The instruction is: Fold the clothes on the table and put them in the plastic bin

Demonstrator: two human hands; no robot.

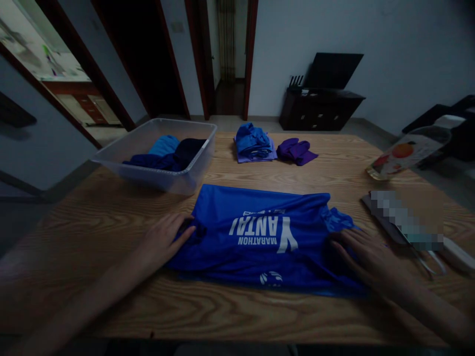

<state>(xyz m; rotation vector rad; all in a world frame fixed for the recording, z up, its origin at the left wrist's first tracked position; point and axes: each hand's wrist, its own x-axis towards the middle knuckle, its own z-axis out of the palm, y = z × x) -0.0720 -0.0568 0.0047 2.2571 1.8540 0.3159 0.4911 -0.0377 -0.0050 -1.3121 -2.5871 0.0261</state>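
Head view put the white-lettered blue fabric shirt (256, 235) at frame centre, your left hand (166, 238) pinching its left end; whether your right hand (365, 254), fingers curled, gripped cloth, I couldn't tell. Gentle outward tension probably suited its rumpled sides. Brown wooden table (208, 316) showed below; a translucent plastic bin (163, 182) bounded upper left.

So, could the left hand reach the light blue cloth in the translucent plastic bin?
Probably yes: the cloth lies exposed in the lidless bin, though the left hand must first release the blue printed shirt.
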